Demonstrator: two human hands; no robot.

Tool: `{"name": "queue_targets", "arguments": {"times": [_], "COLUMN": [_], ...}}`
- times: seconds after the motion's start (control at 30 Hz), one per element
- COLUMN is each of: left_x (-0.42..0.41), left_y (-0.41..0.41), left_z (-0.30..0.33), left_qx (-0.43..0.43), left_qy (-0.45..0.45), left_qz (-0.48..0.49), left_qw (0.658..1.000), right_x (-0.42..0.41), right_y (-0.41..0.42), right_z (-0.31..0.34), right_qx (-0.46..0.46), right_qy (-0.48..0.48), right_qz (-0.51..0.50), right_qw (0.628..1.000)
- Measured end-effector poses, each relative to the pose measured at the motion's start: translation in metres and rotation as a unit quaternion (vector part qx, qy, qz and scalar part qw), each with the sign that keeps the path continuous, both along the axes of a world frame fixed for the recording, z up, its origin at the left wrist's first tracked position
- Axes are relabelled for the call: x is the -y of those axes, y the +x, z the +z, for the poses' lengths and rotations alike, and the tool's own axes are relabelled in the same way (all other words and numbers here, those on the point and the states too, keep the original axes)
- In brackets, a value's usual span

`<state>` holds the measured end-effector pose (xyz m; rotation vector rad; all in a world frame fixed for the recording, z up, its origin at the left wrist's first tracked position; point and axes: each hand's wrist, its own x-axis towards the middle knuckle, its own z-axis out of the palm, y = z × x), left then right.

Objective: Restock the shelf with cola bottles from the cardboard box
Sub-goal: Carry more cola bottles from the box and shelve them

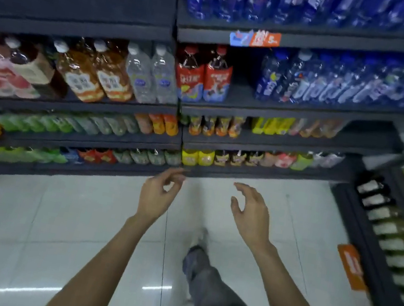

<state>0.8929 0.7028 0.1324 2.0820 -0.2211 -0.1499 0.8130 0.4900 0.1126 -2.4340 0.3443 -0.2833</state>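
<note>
Dark shelf unit (pixel 269 112) fills the upper half, tiers stacked with drinks. Blue-labelled bottles (pixel 366 92) sit upright along the right side of the upper tiers, long axis vertical, caps up; motion blur smears the labels, so I can't confirm they're cola. Two red-labelled bottles (pixel 203 75) stand upright near the left end of that same tier, with a gap of bare shelf between them and the blue ones. Second rack (pixel 400 239) runs down the right edge, cut off by the frame. White tiled floor (pixel 50 221) below.

Both arms reach forward over the floor, well apart from each other. Left hand (pixel 157 196): fingers loosely curled, thumb and forefinger near each other, holding nothing, fingertips just at the front edge of the bottom tier; contact unclear. Right hand (pixel 250 211): fingers spread and slightly bent, empty, touching nothing.

Cardboard box not in view. Price tags (pixel 254 38) unreadable.
</note>
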Motion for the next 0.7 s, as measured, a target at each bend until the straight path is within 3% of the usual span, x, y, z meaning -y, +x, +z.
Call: {"name": "queue_targets", "arguments": {"times": [0.13, 0.23, 0.3, 0.43, 0.7], "left_x": [0.028, 0.060, 0.085, 0.152, 0.329], "left_y": [-0.081, -0.145, -0.185, -0.259, -0.386], "left_z": [-0.049, -0.070, -0.083, -0.093, -0.120], "left_qx": [-0.153, -0.274, -0.312, -0.303, -0.229], "left_qy": [0.060, 0.109, 0.158, 0.213, 0.275], "left_qz": [-0.067, -0.158, -0.220, -0.309, -0.362], "left_qw": [0.984, 0.942, 0.911, 0.876, 0.861], "right_x": [0.024, 0.050, 0.071, 0.122, 0.267], "right_y": [-0.122, -0.216, -0.279, -0.397, -0.611], "right_z": [-0.032, -0.041, -0.044, -0.048, -0.060], "right_qx": [-0.137, -0.231, -0.263, -0.308, -0.295], "right_qy": [0.048, 0.085, 0.106, 0.146, 0.181], "right_qz": [-0.067, -0.134, -0.191, -0.304, -0.449], "right_qw": [0.987, 0.960, 0.940, 0.890, 0.824]}}
